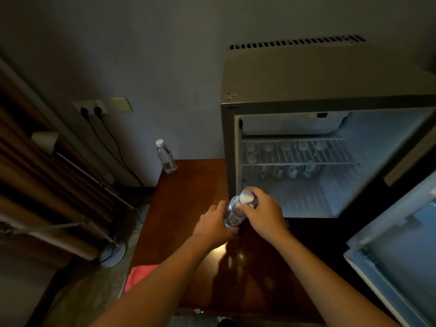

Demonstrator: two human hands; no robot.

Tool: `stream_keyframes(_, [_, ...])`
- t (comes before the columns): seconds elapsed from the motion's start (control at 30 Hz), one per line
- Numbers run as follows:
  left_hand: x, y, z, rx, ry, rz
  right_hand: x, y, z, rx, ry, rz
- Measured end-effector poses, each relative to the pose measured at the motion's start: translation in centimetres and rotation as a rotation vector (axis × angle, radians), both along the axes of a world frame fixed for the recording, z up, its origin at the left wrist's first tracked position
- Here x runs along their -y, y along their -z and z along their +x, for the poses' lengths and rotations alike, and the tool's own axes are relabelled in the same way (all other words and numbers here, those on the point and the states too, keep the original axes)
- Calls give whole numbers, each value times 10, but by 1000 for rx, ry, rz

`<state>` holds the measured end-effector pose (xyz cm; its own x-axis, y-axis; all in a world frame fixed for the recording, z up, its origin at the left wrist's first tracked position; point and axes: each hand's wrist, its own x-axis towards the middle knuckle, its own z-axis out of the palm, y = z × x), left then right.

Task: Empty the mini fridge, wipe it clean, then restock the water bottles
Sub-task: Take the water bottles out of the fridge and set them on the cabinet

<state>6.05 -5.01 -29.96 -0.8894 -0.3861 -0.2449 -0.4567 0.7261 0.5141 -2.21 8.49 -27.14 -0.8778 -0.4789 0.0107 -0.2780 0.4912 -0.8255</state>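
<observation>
No legible text, brand or number is shown. A label is borne by the held water bottle (233, 215), but its print is too blurred to be read.

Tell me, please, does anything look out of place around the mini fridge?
One water bottle stands alone by the wall at the table's far corner. Otherwise nothing is spilled or damaged; both hands hold another bottle before the open fridge.
</observation>
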Motion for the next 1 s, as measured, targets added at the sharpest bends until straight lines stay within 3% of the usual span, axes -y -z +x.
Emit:
stream_keyframes(0.33, [58, -12, 45, -104, -105, -49, 63, -19, 33, 3, -227, -50])
stream_keyframes(0.57, [103, 2, 46, -123, -191, -45, 115, -5, 34, 66, -261, -29])
stream_keyframes(1.0, [169, 47, 27, -45, -161, 62, 190, 50, 15, 428, -300, 6])
